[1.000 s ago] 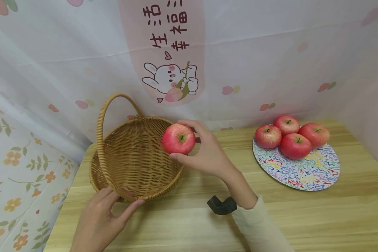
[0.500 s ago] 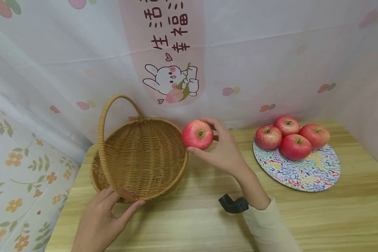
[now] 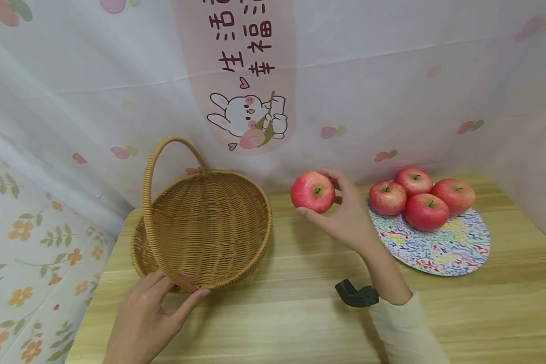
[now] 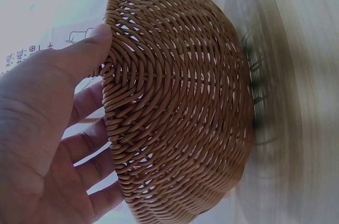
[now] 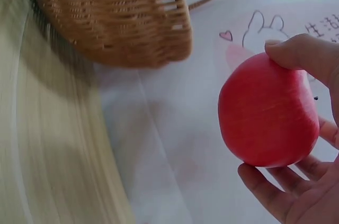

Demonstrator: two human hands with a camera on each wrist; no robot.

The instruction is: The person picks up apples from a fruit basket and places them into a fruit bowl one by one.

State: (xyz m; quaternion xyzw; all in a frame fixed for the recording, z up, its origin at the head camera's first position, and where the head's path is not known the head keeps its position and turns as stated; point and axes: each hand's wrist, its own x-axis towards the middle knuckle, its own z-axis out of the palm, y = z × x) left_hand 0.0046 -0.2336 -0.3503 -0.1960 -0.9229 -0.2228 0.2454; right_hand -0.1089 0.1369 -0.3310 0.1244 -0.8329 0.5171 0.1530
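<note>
My right hand [image 3: 346, 217] grips a red apple [image 3: 313, 192] between thumb and fingers, held above the table in the gap between basket and plate. In the right wrist view the same apple [image 5: 267, 113] shows its smooth side, with the thumb on top and fingertips underneath. A woven wicker basket [image 3: 209, 227] with a tall arched handle stands at the left, and no fruit shows inside it. At its near rim, by the foot of the handle, my left hand [image 3: 145, 313] holds on. The left wrist view shows the thumb over the rim and the fingers on the inner side.
On the right, a round plate [image 3: 450, 255] with a colourful squiggle pattern bears several red apples [image 3: 426, 211], grouped at its back. A printed cloth [image 3: 368, 101] hangs behind the wooden table [image 3: 277, 323]. A black strap-like piece [image 3: 357, 294] sticks out from my right wrist.
My right hand has carried the apple rightward, from over the basket's right rim to the space between basket and plate. The left hand and basket have stayed put.
</note>
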